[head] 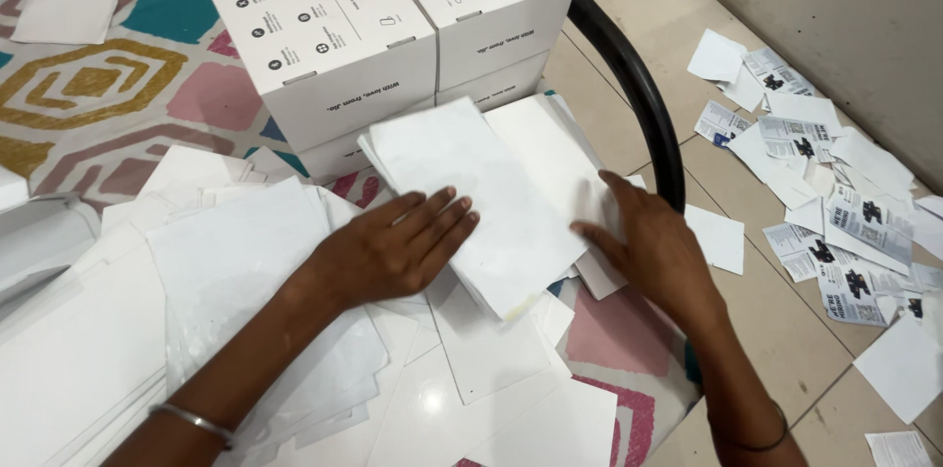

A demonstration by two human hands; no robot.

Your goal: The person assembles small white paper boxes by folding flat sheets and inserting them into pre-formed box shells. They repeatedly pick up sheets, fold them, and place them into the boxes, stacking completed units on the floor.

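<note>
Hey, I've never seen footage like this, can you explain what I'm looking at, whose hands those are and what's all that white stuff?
This single picture comes from a camera worn on a person's head, looking down, so both bare hands are that person's own. The left hand lies flat on a stack of white sheets, and the right hand presses its other edge. Neither hand grips anything. More loose white sheets cover a bright patterned mat. Behind the stack stand white boxes, stacked in layers. On the tiled floor to the right lie scattered printed leaflets.
</note>
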